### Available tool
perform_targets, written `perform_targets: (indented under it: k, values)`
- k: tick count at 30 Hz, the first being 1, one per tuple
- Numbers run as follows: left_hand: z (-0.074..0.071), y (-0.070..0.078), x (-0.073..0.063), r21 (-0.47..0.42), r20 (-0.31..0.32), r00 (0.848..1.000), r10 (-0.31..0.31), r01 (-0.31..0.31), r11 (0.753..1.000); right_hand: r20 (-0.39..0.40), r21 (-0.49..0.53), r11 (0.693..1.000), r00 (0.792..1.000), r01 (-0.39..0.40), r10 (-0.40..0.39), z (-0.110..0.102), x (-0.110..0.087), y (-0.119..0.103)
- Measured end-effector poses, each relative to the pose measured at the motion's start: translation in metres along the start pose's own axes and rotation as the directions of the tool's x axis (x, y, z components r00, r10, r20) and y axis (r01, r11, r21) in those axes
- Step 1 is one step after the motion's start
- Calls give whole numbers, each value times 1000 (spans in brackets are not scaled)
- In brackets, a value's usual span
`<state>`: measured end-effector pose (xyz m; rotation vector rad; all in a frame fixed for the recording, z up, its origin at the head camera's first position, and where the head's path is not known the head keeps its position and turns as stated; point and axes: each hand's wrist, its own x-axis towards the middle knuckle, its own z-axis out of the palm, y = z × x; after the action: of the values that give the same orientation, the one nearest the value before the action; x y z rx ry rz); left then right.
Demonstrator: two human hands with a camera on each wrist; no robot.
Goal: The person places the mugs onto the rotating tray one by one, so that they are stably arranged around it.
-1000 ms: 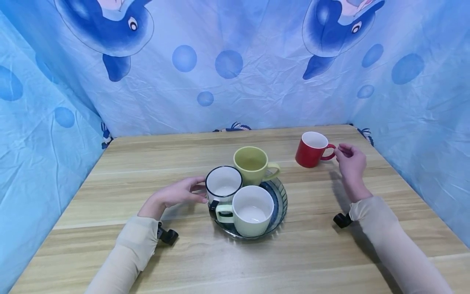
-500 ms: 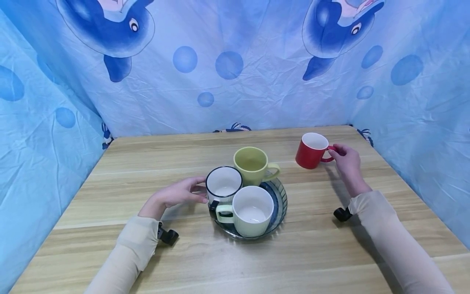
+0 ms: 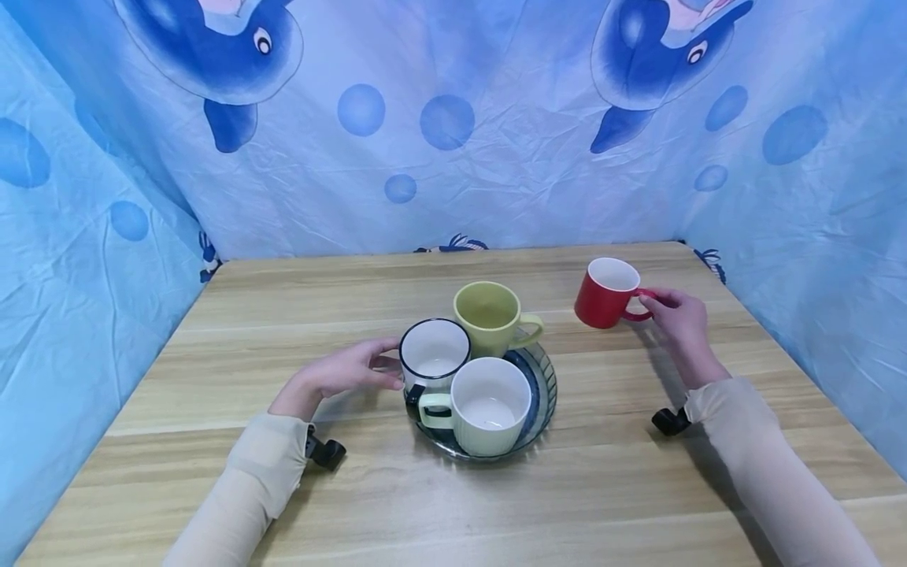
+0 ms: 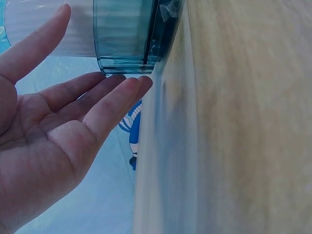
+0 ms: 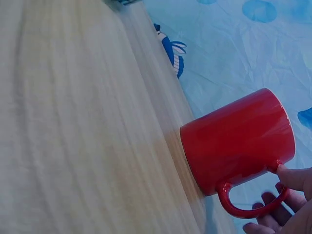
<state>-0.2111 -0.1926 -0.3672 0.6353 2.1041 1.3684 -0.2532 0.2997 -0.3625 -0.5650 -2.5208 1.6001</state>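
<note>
Tabletop [image 3: 496, 520]: light wood grain, carrying everything in the scene.
Pale green mug [image 3: 487, 405]: nearest of three mugs on the glass plate, upright, handle pointing left.
Glass plate [image 3: 542, 394]: blue-tinted, round, near the middle of the tabletop; in the left wrist view its ribbed wall [image 4: 124, 34] stands just beyond the fingertips.
Left hand [image 3: 347, 370]: lies on the tabletop left of the plate, fingers straight and relaxed, holding nothing; fingertips [image 4: 139, 85] just reach the plate's edge, beside the white mug.
White mug [image 3: 434, 354]: dark rim, upright on the left part of the plate, close against the pale green mug.
Yellow-green mug [image 3: 489, 315]: upright at the far side of the plate, handle pointing right.
Right hand [image 3: 680, 323]: at the right of the tabletop, fingers curled around the handle of the red mug; the right wrist view shows a fingertip [image 5: 292, 176] on the handle's loop.
Red mug [image 3: 606, 293]: white inside, well apart from the plate on the far right, tilted slightly, handle toward the right hand; its base edge [image 5: 192, 163] meets the tabletop.
Backdrop [image 3: 453, 157]: blue cloth printed with whales and bubbles, behind and to both sides.
</note>
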Motion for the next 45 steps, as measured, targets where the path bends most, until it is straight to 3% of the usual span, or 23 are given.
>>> perform_targets:
  k: [4,11,18,29,38,45]
  values:
    - [0,2,0,3,-1,1000,2,-2,1000,31,-28,999,999,-19,19,-1,-5,1]
    - [0,1,1,-7,-2,1000,-1,1,1000,50,-220,969,993,116,-108,0,-17,3]
    - [0,-1,2,2,2,1000,2,-2,1000,57,-248,956,987,160,-150,1,-23,5]
    - [0,-3,2,0,-7,1000,-7,7,1000,123,-188,965,979,185,-163,-4,-45,6]
    - [-1,-2,2,-5,2,1000,-16,16,1000,93,-95,964,966,249,-241,-12,-66,-1]
    - [-1,-2,2,-2,1,1000,-12,12,1000,108,-62,970,968,233,-226,-18,-81,-8]
